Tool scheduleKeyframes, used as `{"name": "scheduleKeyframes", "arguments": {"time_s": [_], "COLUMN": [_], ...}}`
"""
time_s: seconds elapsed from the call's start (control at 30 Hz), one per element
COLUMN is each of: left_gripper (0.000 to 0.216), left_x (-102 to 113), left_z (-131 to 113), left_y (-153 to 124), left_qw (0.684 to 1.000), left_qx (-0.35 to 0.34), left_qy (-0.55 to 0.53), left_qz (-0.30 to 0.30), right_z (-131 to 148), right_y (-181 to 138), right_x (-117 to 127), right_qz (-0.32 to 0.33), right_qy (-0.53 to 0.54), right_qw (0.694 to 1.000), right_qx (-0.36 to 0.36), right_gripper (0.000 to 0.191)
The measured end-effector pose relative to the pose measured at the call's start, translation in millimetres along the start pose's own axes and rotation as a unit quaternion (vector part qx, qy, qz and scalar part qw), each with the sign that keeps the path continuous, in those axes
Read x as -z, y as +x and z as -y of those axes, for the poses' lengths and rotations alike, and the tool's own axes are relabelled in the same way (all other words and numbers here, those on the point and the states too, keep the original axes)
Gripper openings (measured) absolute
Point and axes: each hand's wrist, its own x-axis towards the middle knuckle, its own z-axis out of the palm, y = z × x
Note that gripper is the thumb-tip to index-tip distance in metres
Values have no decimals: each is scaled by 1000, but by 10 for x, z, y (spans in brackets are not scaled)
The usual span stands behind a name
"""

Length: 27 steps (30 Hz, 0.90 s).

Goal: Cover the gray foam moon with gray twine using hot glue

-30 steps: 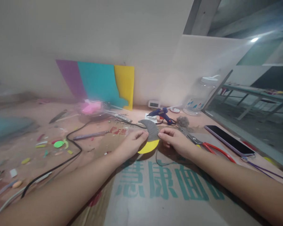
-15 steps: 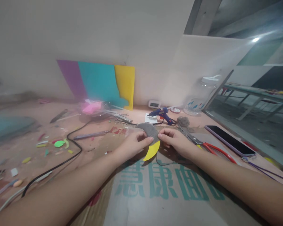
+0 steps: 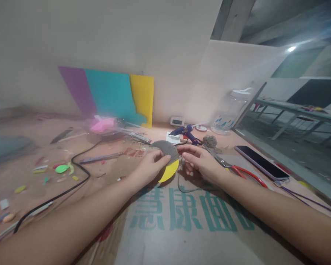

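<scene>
Left hand (image 3: 149, 170) and right hand (image 3: 199, 163) both pinch a yellow foam crescent half-wrapped in grey yarn (image 3: 167, 159) above printed cardboard (image 3: 187, 228).

A round yellow disc (image 3: 169, 170), its upper half wound over with grey yarn (image 3: 165, 148), is held tilted on edge just above the cardboard sheet (image 3: 182, 239), pinched between the left hand (image 3: 147, 170) and the right hand (image 3: 201, 164); a loose yarn strand (image 3: 181, 188) trails down from it

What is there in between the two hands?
A round disc, grey yarn above and yellow below. The left hand pinches its edge; the right hand has fingertips at its other edge. The head view shows this.
</scene>
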Motion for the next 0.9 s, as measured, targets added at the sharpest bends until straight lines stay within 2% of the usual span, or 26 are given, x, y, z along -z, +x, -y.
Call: {"name": "scheduleKeyframes", "arguments": {"time_s": [0.17,0.57,0.77,0.9], "left_gripper": [31,37,39,41], "left_x": [-8,1,14,17], "left_z": [13,-1,19,8], "left_y": [-2,-9,-3,-17], "left_qw": [1000,999,999,998], "left_qx": [1,-6,-15,-17], "left_qy": [-13,33,37,27], "left_qz": [11,11,35,56], "right_z": [1,26,5,-51], "right_y": [-17,-13,-12,-16], "right_x": [-35,-30,2,31], "right_qz": [26,6,30,57], "right_qy": [-48,-115,-102,-45], "right_qw": [998,993,993,997], "right_qx": [-11,-36,-41,-39], "right_gripper": [41,37,41,39]}}
